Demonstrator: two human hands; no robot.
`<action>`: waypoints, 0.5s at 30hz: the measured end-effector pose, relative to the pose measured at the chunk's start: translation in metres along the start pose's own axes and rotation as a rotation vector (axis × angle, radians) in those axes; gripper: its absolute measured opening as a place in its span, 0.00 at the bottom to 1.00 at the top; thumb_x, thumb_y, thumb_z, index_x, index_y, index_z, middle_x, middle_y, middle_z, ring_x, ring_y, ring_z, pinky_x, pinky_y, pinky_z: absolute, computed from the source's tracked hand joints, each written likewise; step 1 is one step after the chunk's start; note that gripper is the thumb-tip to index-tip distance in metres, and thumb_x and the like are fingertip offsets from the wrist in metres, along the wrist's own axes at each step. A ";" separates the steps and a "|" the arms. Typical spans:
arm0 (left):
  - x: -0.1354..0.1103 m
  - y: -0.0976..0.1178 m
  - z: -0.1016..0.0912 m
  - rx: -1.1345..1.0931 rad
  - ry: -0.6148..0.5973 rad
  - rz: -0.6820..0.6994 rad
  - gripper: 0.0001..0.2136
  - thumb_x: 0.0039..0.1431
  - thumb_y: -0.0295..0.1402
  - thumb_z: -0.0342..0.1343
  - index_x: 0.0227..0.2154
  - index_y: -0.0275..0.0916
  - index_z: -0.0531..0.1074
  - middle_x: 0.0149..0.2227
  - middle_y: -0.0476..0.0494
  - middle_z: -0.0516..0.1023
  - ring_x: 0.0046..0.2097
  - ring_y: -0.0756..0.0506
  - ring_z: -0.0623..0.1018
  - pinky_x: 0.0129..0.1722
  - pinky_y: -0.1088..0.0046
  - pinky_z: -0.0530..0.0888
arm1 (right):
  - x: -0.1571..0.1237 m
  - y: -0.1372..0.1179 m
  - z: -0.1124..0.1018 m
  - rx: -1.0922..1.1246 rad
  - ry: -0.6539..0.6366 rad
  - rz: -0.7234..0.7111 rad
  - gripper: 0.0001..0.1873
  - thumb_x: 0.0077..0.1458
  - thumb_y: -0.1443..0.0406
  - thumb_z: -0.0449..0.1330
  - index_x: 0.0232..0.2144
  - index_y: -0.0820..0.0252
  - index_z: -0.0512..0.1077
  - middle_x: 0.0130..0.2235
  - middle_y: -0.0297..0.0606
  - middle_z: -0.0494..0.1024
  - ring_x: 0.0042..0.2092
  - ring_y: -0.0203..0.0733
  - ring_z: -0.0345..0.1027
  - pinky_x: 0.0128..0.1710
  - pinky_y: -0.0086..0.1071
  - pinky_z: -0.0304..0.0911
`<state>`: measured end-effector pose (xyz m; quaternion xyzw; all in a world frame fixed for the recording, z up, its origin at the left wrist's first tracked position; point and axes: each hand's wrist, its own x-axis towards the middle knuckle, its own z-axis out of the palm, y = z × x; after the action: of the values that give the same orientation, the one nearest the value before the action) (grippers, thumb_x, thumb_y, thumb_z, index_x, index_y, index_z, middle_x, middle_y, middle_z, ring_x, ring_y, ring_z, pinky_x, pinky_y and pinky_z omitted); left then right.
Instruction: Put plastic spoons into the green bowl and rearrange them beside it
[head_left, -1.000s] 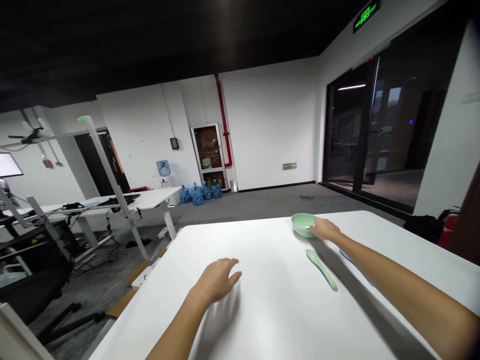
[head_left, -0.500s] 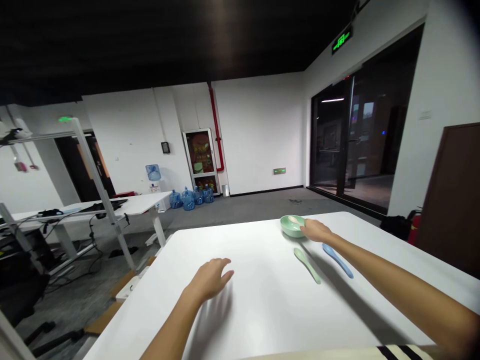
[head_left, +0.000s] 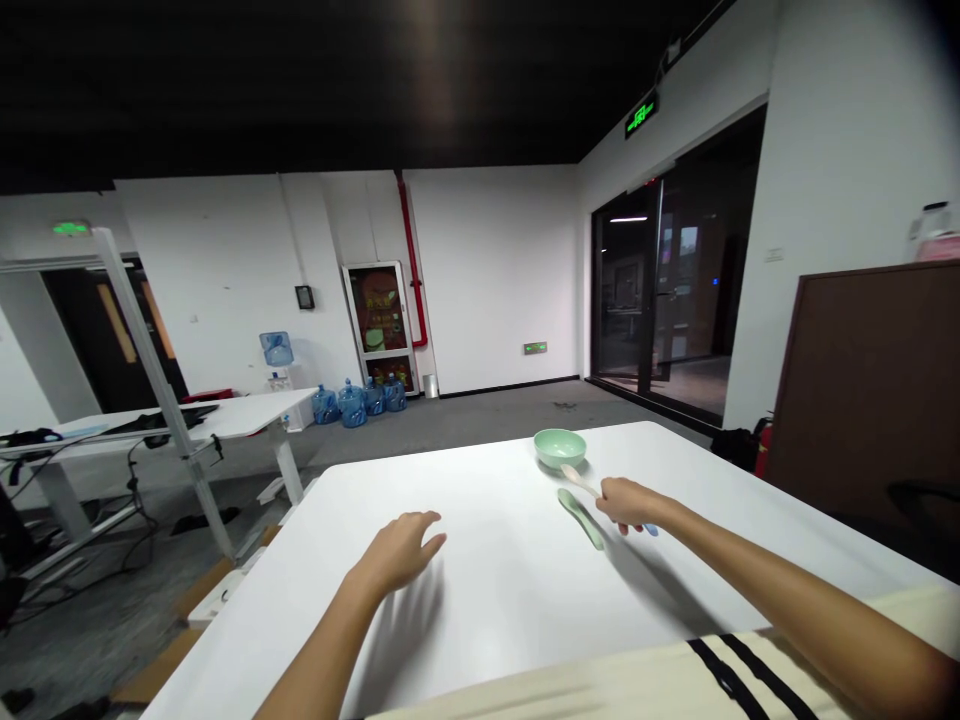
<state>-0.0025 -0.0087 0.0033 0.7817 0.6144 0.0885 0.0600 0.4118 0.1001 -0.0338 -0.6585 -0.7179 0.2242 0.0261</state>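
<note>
My right hand (head_left: 628,502) is closed around the handle of a pale pink spoon (head_left: 577,478), whose bowl end points toward the green bowl (head_left: 560,450). That bowl stands near the table's far edge, just beyond the spoon. A green spoon (head_left: 580,518) lies on the table to the left of my right hand. Beneath the same hand is a blue spoon (head_left: 651,529), mostly hidden, with only one end showing. My left hand (head_left: 406,550) hovers over the left part of the table, fingers apart and holding nothing.
The white table (head_left: 495,600) spreads in front of me. Beyond it, several blue water bottles (head_left: 352,403) stand on the floor by the wall. Another white table (head_left: 255,408) with a metal post is at left. A brown partition (head_left: 862,370) rises at right.
My right hand has drawn the pink spoon out of the green bowl and back toward me, above the blue spoon. My left hand keeps its pose. The head view has turned slightly right.
</note>
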 end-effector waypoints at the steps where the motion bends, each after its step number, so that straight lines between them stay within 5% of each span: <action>1: 0.000 0.000 0.000 0.002 -0.001 0.001 0.26 0.63 0.50 0.42 0.57 0.43 0.68 0.57 0.40 0.73 0.58 0.36 0.71 0.54 0.60 0.67 | 0.001 0.003 0.005 -0.002 0.002 0.004 0.14 0.55 0.59 0.51 0.32 0.65 0.70 0.24 0.44 0.78 0.20 0.39 0.66 0.22 0.33 0.60; 15: 0.002 -0.001 0.003 0.027 -0.022 -0.011 0.26 0.63 0.50 0.42 0.58 0.43 0.67 0.58 0.40 0.73 0.59 0.37 0.70 0.54 0.59 0.68 | 0.013 0.010 0.031 -0.051 -0.015 0.088 0.16 0.57 0.63 0.50 0.30 0.69 0.73 0.21 0.44 0.73 0.24 0.42 0.69 0.29 0.34 0.63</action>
<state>-0.0022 -0.0066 0.0006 0.7800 0.6191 0.0712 0.0567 0.4093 0.1042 -0.0686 -0.6884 -0.6938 0.2115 -0.0061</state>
